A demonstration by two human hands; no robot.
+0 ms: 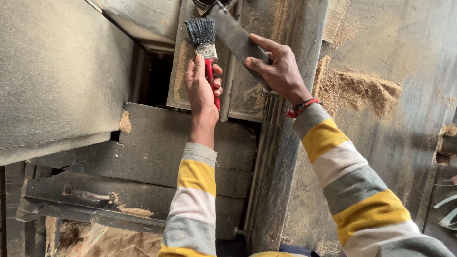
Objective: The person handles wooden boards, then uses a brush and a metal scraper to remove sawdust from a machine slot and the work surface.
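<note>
Head view, looking straight down: left hand [202, 88] is wrapped shut round the red handle of a brush [203, 40], bristles pointing to 12 o'clock. Right hand [278, 66] sits at 3 o'clock of the brush, thumb and fingers [259, 43] pinching a flat grey blade [235, 35] that slants up toward 11 o'clock, its top end just beside the bristles. Both rest over a dusty metal plate [247, 102] of the machine.

What worries me: I judge the blade's long edge could be sharp, and my thumb lies right along it; a slip while brushing could drag skin across it. The grip is only a pinch near the lower end, so a firm stroke of the bristles might lever the blade out of my fingers and drop it into the dark gap [154, 81] at 9 o'clock of the brush. Loose sawdust [357, 90] at 3 o'clock could also blow up toward my eyes.

Hard to make out: the blade's lower end is behind my right hand, its top runs into a round dark part cut off by the frame edge. I cannot tell which edge is ground. The gap's depth is black. The curved pale shapes at the far right edge are cut off too.
</note>
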